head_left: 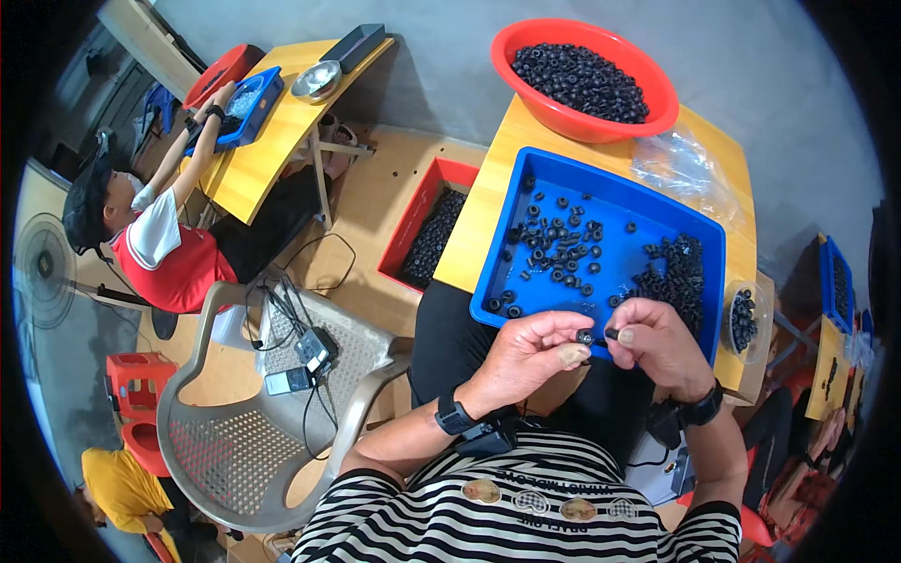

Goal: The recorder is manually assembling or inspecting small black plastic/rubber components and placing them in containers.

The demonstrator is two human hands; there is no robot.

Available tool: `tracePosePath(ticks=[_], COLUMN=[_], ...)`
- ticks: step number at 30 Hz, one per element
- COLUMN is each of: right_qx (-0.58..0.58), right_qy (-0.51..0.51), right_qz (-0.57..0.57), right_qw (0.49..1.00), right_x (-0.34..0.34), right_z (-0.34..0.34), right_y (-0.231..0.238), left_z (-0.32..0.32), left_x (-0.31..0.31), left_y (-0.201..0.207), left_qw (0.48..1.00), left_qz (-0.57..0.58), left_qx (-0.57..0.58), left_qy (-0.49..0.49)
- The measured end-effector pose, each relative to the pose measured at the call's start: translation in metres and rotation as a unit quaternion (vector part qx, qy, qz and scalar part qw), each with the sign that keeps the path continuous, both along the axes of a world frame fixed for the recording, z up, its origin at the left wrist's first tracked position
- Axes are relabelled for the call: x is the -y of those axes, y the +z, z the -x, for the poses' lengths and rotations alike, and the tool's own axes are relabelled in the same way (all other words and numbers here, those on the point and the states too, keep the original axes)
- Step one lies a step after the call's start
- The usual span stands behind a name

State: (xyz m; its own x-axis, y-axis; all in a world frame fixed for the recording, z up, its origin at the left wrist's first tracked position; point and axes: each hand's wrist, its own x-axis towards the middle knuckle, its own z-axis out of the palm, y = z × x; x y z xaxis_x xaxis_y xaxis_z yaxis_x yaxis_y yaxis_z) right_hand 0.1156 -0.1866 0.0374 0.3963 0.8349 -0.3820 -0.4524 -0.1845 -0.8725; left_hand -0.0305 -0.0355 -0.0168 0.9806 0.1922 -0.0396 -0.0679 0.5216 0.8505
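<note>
Over the near edge of a blue tray (610, 161), my left hand (521, 366) pinches a small black ring-shaped part (585, 337) between thumb and fingers. Close beside it, my right hand (668, 349) is closed on another small black part (612, 333), mostly covered by the fingertips. The two pieces are a short gap apart. Inside the tray, several loose black ring-shaped parts (558, 239) lie scattered at left and middle. A denser heap of black parts (678, 272) fills the tray's right side, partly behind my right hand.
A red basin (666, 108) full of black rings stands at the table's far end, beside a clear plastic bag (690, 174). A clear round tub (765, 324) sits right of the tray. A red crate (399, 230) and grey chair (202, 422) are at left. Co-workers sit nearby.
</note>
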Motion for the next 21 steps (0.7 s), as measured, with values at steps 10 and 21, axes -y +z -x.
tracePosePath(ticks=[10, 21], right_qx=[-0.142, 0.068], right_qy=[0.058, 0.007], right_qz=[-0.02, -0.058], right_qw=[0.988, 0.996], right_x=[-0.006, -0.016], right_z=[0.007, 0.024], right_y=[-0.002, -0.005], left_z=[0.002, 0.006], left_x=[0.002, -0.004], left_y=[0.009, 0.008], left_qw=[0.998, 0.998], left_qz=[-0.045, -0.053], left_qx=[0.025, 0.022], left_qy=[0.022, 0.02])
